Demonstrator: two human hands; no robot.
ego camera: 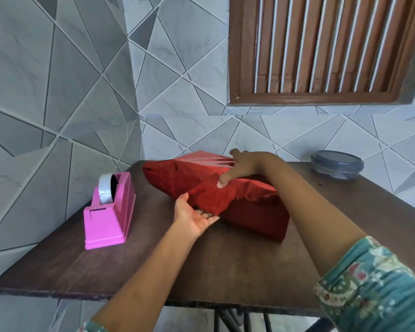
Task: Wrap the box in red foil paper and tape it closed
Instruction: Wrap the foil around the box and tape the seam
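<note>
Container check: one round blue-grey plastic tub with a fitted lid (337, 164) stands at the far right corner of the dark brown wooden table (201, 271), well apart from my work. The lid is on and I cannot tell what is inside. The pink plastic tape dispenser (107, 212) at the left side carries a roll of silvery tape (105, 189) upright in its cradle.

Hidden or unclear: the box is wholly covered, so only its bulk shows under the wrapping. The fingertips of my left hand (192, 216) pass beneath the near edge of the foil and are out of sight. The fingers of my right hand (242, 166) are partly blurred where they cross the far fold.

Task item: the box wrapped in red foil paper (225, 197) lies at the table's middle, to the right of the dispenser and not touching it. The foil is crumpled and loose along the near side, with a shiny, tightly creased fan at the far end. My left hand lies palm up, fingers extended under the foil's edge. My right hand rests on top, fingers spread, thumb pressing down on the wrapping.
</note>
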